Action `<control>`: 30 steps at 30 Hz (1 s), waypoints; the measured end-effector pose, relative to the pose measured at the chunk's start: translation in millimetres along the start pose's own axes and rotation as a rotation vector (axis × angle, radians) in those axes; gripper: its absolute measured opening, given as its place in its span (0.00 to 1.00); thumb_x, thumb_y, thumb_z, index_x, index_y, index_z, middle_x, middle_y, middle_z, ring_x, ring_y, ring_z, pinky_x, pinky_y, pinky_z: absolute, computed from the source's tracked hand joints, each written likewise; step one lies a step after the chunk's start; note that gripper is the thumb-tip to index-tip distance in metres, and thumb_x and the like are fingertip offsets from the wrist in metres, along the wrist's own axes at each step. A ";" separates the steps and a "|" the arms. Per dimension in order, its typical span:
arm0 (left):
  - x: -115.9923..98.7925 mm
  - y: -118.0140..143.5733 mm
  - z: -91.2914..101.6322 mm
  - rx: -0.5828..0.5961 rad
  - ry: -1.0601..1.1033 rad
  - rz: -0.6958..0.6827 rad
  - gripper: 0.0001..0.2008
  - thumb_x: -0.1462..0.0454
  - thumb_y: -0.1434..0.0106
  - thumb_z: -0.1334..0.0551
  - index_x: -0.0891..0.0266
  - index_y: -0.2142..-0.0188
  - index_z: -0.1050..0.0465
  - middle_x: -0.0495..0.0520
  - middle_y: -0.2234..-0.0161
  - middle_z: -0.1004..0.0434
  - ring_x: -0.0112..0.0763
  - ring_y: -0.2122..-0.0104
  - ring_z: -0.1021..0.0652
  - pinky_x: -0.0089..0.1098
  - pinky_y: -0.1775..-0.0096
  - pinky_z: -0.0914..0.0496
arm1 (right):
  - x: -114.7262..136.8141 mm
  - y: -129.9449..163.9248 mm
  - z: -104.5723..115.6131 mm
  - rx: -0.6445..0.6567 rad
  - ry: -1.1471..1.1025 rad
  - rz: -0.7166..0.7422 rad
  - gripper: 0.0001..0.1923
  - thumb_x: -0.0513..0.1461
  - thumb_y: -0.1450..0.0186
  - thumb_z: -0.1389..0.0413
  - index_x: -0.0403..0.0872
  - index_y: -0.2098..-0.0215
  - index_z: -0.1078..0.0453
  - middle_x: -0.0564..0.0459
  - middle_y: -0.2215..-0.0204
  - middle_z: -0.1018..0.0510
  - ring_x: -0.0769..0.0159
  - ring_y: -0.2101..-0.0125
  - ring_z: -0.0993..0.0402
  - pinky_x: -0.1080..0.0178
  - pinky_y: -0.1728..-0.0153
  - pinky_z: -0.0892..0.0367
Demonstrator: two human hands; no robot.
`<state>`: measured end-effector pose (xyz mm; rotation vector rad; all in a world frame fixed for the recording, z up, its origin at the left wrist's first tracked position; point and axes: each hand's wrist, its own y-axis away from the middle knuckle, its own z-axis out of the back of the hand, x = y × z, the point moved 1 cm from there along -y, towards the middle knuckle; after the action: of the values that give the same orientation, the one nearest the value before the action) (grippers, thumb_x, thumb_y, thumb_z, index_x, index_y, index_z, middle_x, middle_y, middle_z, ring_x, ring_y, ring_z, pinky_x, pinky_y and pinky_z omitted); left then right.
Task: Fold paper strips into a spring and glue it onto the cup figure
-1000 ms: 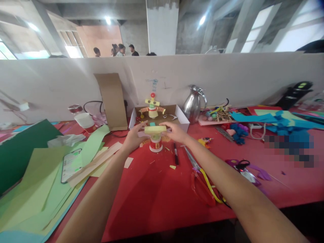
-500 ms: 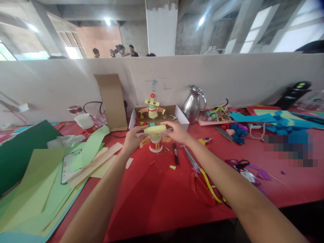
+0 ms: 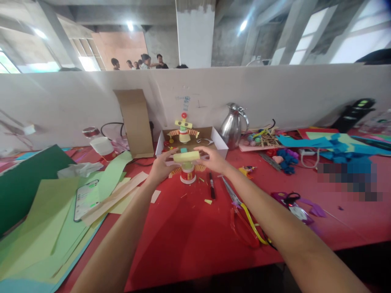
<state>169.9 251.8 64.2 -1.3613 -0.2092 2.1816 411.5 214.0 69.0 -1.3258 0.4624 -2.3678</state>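
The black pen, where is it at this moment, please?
In the head view, the black pen lies just right of centre on the red table, between the paper-cup figure and the scissors.

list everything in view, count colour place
roll: 1, yellow, between hands
cup figure: 1, red and white, below roll
second figure: 1, multicoloured, at box
box: 1, white, beyond hands
cardboard: 1, brown, left of box
jug: 1, silver, right of box
scissors: 1 pair, red-yellow handles, right
marker: 1, black, left of scissors
phone: 1, pale, left
paper sheets: several, green, yellow, blue, left
board: 1, green, left edge
cup: 1, white and red, left
crumpled material: pile, blue, right
sticks: many, tan, right of jug
table: 1, red, underneath
partition: 1, white, back
people: several, mixed clothing, beyond partition
left hand: 1, bare, roll's left end
right hand: 1, bare, roll's right end
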 end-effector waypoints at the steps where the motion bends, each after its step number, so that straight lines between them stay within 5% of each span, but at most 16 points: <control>1: -0.6 -0.2 -0.2 -0.003 0.009 -0.005 0.32 0.62 0.49 0.31 0.55 0.42 0.30 0.59 0.44 0.26 0.43 0.50 0.23 0.45 0.49 0.29 | 0.6 -0.1 0.4 -0.004 0.005 0.003 0.23 0.36 0.41 0.37 0.49 0.48 0.30 0.48 0.54 0.22 0.61 0.56 0.25 0.54 0.54 0.28; 12: -1.8 0.7 -0.2 -0.027 -0.012 -0.007 0.31 0.62 0.48 0.31 0.55 0.43 0.29 0.58 0.47 0.24 0.41 0.54 0.22 0.45 0.49 0.29 | 5.0 1.4 1.6 -0.001 0.008 -0.005 0.22 0.38 0.40 0.37 0.51 0.47 0.30 0.48 0.53 0.23 0.61 0.56 0.25 0.55 0.55 0.28; 19: -10.2 2.5 -4.6 -0.064 -0.203 -0.084 0.13 0.63 0.42 0.35 0.57 0.57 0.20 0.55 0.55 0.19 0.40 0.53 0.22 0.41 0.46 0.32 | -6.6 5.4 -8.7 -0.053 0.033 0.040 0.13 0.36 0.39 0.39 0.49 0.56 0.26 0.50 0.57 0.21 0.61 0.58 0.24 0.57 0.55 0.29; 30: -4.5 11.2 -16.0 -0.143 -0.337 -0.089 0.11 0.65 0.41 0.36 0.56 0.59 0.21 0.52 0.55 0.19 0.38 0.54 0.22 0.38 0.48 0.31 | -11.8 9.1 -14.5 -0.043 0.056 0.079 0.12 0.35 0.39 0.39 0.48 0.57 0.26 0.50 0.57 0.20 0.59 0.55 0.26 0.57 0.52 0.34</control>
<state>181.1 237.7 55.6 -1.0243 -0.5511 2.3446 406.2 213.2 49.0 -1.2392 0.5746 -2.3474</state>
